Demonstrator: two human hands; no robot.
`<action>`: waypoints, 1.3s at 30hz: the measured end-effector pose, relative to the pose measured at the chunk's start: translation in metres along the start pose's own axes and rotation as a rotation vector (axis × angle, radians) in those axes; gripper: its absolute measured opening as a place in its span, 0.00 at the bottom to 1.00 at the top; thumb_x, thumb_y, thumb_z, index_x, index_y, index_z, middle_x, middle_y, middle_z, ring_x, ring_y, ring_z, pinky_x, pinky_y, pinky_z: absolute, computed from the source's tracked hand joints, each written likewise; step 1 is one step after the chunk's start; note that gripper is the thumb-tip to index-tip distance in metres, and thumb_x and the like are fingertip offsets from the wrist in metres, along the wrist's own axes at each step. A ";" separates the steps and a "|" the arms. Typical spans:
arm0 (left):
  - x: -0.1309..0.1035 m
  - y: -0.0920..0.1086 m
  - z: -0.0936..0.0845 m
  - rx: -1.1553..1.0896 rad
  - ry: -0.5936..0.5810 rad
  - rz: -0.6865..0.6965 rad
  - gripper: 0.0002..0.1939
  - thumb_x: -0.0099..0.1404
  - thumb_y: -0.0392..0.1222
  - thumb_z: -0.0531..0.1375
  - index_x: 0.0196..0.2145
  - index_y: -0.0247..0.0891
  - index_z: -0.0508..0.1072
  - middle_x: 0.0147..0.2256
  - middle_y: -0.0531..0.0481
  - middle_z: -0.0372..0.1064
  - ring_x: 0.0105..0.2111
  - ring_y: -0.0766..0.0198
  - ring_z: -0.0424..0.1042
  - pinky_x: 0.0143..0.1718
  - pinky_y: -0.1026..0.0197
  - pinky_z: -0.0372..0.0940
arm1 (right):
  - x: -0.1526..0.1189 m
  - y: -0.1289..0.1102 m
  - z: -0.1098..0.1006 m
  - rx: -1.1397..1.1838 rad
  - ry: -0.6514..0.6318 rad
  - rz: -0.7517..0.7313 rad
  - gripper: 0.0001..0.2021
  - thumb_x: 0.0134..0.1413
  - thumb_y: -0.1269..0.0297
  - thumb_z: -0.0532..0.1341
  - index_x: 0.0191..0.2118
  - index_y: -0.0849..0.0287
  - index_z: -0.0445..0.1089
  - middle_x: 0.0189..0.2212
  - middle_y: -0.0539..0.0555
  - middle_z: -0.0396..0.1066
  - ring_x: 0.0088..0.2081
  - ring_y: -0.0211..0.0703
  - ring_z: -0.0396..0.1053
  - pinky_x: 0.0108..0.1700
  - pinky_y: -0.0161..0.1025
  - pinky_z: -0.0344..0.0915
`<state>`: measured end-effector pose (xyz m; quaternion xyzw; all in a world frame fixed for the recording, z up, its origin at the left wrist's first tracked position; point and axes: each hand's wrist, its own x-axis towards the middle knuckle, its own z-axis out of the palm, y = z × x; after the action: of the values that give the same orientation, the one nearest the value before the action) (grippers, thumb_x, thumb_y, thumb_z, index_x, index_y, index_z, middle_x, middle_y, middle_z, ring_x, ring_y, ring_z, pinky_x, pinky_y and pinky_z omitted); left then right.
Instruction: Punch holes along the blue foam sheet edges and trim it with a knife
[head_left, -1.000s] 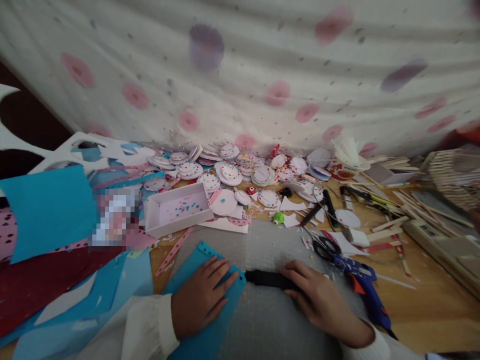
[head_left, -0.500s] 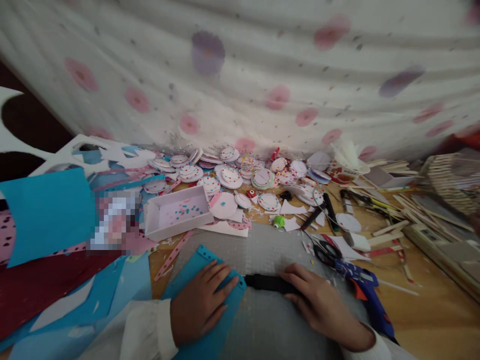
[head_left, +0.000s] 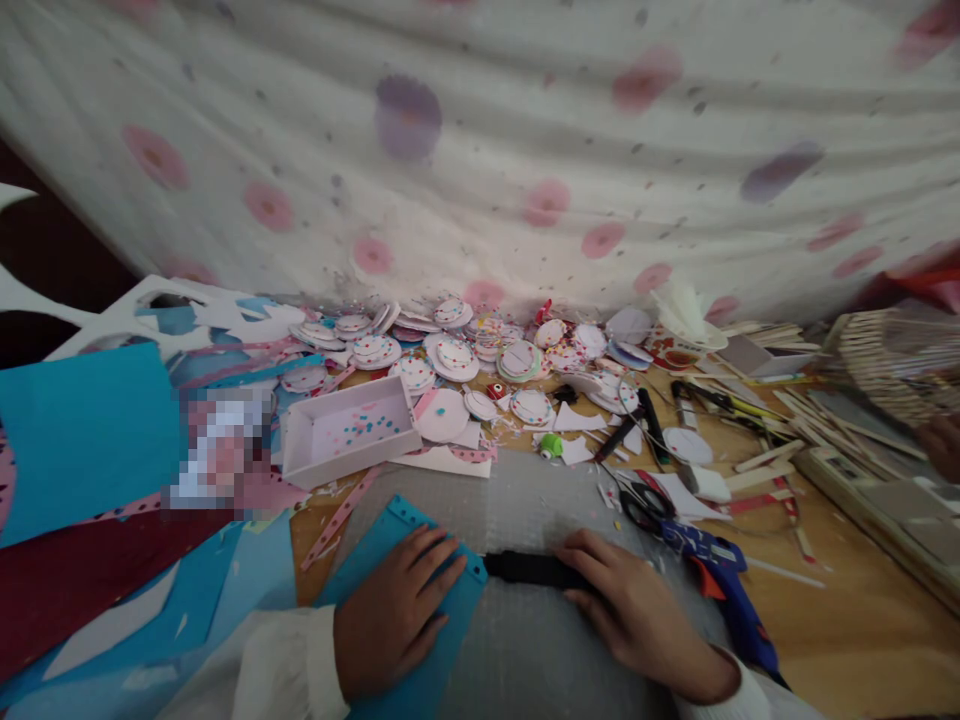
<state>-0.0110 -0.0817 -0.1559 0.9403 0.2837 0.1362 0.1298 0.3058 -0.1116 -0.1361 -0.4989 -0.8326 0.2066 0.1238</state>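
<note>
Head view, lower centre: pressing the blue sheet (head_left: 448,655) under the splayed left hand (head_left: 396,618), clamping the black tool (head_left: 526,568) by its right end in the right hand (head_left: 637,612), and pointing it leftward at the sheet's corner.

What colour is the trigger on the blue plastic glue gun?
The trigger on the blue plastic glue gun is orange-red, clearest in the head view.

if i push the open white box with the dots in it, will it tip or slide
The white box would probably slide rather than tip, as it looks low and broad. Its thin, straight walls suggest something light but fairly stiff. The small pink and blue dots look loose inside, so they'd likely shift if it tilted.
</note>
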 end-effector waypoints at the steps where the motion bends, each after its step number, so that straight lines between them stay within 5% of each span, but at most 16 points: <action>1: 0.000 0.000 0.000 0.001 0.005 0.004 0.28 0.65 0.33 0.52 0.62 0.36 0.58 0.60 0.41 0.59 0.61 0.49 0.54 0.59 0.40 0.57 | 0.000 0.000 0.000 -0.004 0.003 -0.002 0.13 0.60 0.69 0.53 0.49 0.57 0.66 0.43 0.60 0.69 0.41 0.49 0.71 0.41 0.44 0.69; 7: 0.001 -0.002 -0.002 0.019 -0.003 0.082 0.28 0.62 0.30 0.52 0.60 0.39 0.62 0.58 0.40 0.61 0.60 0.47 0.56 0.57 0.38 0.59 | 0.000 -0.002 0.002 -0.028 0.022 -0.014 0.12 0.59 0.70 0.53 0.48 0.57 0.67 0.43 0.60 0.69 0.40 0.48 0.71 0.40 0.43 0.69; 31: 0.000 0.001 0.000 0.055 -0.004 0.045 0.27 0.63 0.30 0.52 0.60 0.39 0.62 0.58 0.41 0.61 0.60 0.47 0.55 0.57 0.37 0.58 | -0.005 0.000 0.013 -0.078 0.058 -0.008 0.12 0.61 0.68 0.53 0.49 0.57 0.66 0.43 0.59 0.69 0.40 0.48 0.71 0.39 0.43 0.68; 39: 0.001 0.002 -0.002 0.057 0.026 0.050 0.26 0.63 0.30 0.53 0.59 0.40 0.63 0.57 0.42 0.63 0.58 0.46 0.57 0.58 0.31 0.52 | -0.007 -0.001 0.013 -0.065 0.066 -0.021 0.11 0.60 0.69 0.53 0.48 0.58 0.65 0.43 0.60 0.69 0.40 0.48 0.71 0.39 0.43 0.69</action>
<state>-0.0099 -0.0825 -0.1529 0.9485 0.2656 0.1435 0.0955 0.3029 -0.1216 -0.1474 -0.5004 -0.8395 0.1616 0.1370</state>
